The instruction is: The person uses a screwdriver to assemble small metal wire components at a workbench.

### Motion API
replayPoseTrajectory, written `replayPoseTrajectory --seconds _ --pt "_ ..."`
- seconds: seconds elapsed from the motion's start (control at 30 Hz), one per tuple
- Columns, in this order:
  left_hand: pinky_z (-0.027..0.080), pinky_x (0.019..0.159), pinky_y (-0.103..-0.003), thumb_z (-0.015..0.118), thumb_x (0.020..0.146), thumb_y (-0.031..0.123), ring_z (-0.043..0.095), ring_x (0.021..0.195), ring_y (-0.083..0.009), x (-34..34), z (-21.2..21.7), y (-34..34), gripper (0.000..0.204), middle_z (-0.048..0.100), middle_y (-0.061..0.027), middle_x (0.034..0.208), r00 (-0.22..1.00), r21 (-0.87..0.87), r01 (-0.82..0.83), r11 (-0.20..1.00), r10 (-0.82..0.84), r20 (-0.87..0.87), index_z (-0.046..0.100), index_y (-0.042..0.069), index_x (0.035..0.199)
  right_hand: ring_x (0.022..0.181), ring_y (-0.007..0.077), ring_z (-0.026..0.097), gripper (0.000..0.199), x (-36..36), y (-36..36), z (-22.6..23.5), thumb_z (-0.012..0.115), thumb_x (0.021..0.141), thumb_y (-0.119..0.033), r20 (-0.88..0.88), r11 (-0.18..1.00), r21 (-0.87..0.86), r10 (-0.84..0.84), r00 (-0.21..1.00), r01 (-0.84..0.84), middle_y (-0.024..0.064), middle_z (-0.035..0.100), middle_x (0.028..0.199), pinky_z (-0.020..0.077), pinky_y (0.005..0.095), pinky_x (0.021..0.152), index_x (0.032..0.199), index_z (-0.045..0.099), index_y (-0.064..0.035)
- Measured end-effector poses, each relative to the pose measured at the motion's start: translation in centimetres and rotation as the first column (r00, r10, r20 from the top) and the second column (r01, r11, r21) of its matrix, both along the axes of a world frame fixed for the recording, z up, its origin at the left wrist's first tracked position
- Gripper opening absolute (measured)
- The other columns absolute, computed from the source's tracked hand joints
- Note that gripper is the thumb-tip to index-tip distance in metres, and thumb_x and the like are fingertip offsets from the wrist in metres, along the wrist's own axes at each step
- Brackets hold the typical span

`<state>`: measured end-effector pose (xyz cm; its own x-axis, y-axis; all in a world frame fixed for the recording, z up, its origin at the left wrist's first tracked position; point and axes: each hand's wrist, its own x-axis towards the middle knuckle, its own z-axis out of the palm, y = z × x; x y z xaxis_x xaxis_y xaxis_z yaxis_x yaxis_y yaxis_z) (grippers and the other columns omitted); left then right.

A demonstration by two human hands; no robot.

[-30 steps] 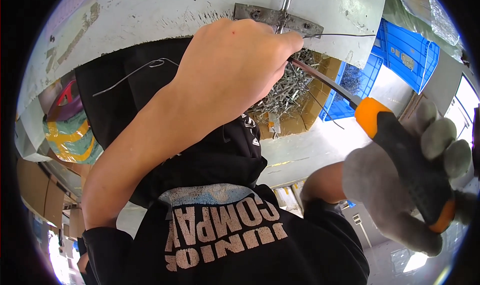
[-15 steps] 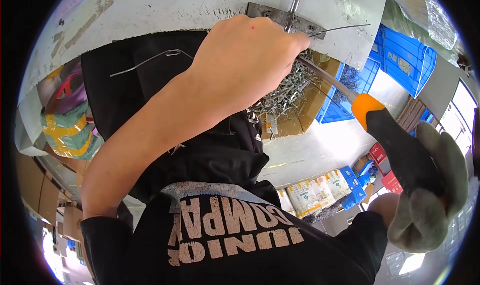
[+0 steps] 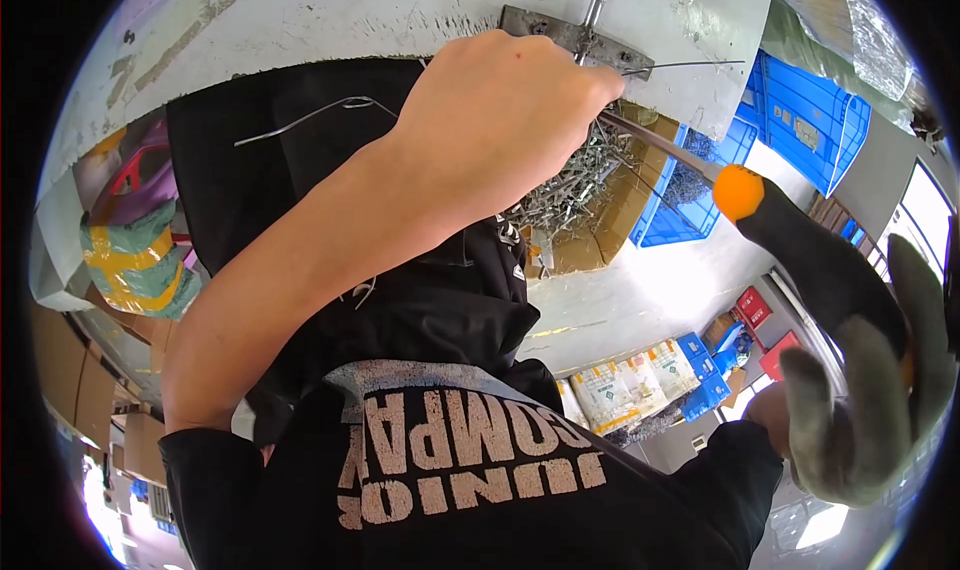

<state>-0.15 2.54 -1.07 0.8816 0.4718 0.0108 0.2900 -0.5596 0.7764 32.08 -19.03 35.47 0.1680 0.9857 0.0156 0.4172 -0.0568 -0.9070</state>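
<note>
Wire (image 3: 300, 122) runs from the left toward the metal bracket (image 3: 570, 38) on the white bench (image 3: 300, 10), where your bare left hand (image 3: 505, 120) closes its grip beside it. Your gloved right hand (image 3: 860, 380) clasps the orange-collared screwdriver (image 3: 735, 192), tip at the bracket; next, I judge, you need steady pressure there.

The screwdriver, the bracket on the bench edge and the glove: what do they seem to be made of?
Screwdriver: bare grey metal shaft, dully shiny; handle looks like plastic or rubber, orange collar and matt black grip. Bracket: flat grey metal, dull, probably steel. Glove on the right hand: grey knitted fabric, soft and wrinkled, perhaps cotton.
</note>
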Motion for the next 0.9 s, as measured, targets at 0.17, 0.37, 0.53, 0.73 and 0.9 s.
replayPoseTrajectory --seconds 0.17,0.37,0.53,0.73,0.9 --pt "0.057 0.064 -0.042 0.067 0.082 0.01 0.071 0.072 -0.0319 -0.5 -0.2 0.1 0.022 0.071 -0.0134 0.076 1.0 0.015 -0.017 1.0 0.017 0.009 0.073 0.009 0.103 0.071 0.0136 0.063 0.049 -4.3 2.4 -3.5 0.07 0.088 -0.049 0.099 0.997 -0.067 0.035 0.994 -0.028 0.0032 0.062 0.084 0.0501 0.0269 0.065 0.101 0.062 -0.0028" --pt "0.057 0.063 -0.042 0.068 0.083 0.012 0.071 0.071 -0.0316 0.1 -0.3 0.0 0.019 0.07 -0.0132 0.074 1.0 0.042 -0.008 0.999 0.007 0.018 0.074 0.01 0.101 0.073 0.0142 0.064 0.049 -8.2 4.6 -7.4 0.071 0.089 -0.046 0.214 0.99 -0.138 0.063 0.975 -0.033 0.0044 0.063 0.087 0.0514 0.0267 0.066 0.103 0.062 -0.0009" --pt "0.057 0.063 -0.042 0.069 0.082 0.012 0.071 0.07 -0.0316 -0.3 -0.4 0.2 0.019 0.07 -0.0137 0.074 0.999 0.015 -0.029 0.999 0.029 0.045 0.074 0.01 0.1 0.075 0.0147 0.065 0.049 3.3 -2.7 4.5 0.072 0.089 -0.044 0.309 0.975 -0.214 0.124 0.943 -0.059 0.0053 0.063 0.09 0.0525 0.0266 0.066 0.105 0.061 0.0006" --pt "0.056 0.063 -0.042 0.07 0.081 0.011 0.071 0.07 -0.032 -0.6 -0.5 0.3 0.019 0.07 -0.0142 0.074 1.0 0.024 -0.029 0.999 0.029 -0.002 0.074 0.01 0.099 0.077 0.0154 0.066 0.049 -6.2 -0.1 0.8 0.073 0.09 -0.041 0.38 0.958 -0.277 0.174 0.908 -0.067 0.0065 0.064 0.093 0.0537 0.0264 0.067 0.107 0.06 0.0025" --pt "0.05 0.062 -0.042 0.071 0.083 0.02 0.065 0.073 -0.029 0.1 -0.2 -0.1 0.012 0.063 -0.0057 0.071 0.998 0.037 -0.055 0.998 0.054 0.02 0.067 0.01 0.09 0.079 0.0159 0.067 0.049 -5.8 0.7 1.6 0.074 0.091 -0.039 0.473 0.937 -0.346 0.22 0.853 -0.05 0.0074 0.065 0.095 0.0548 0.0263 0.068 0.109 0.059 0.004"
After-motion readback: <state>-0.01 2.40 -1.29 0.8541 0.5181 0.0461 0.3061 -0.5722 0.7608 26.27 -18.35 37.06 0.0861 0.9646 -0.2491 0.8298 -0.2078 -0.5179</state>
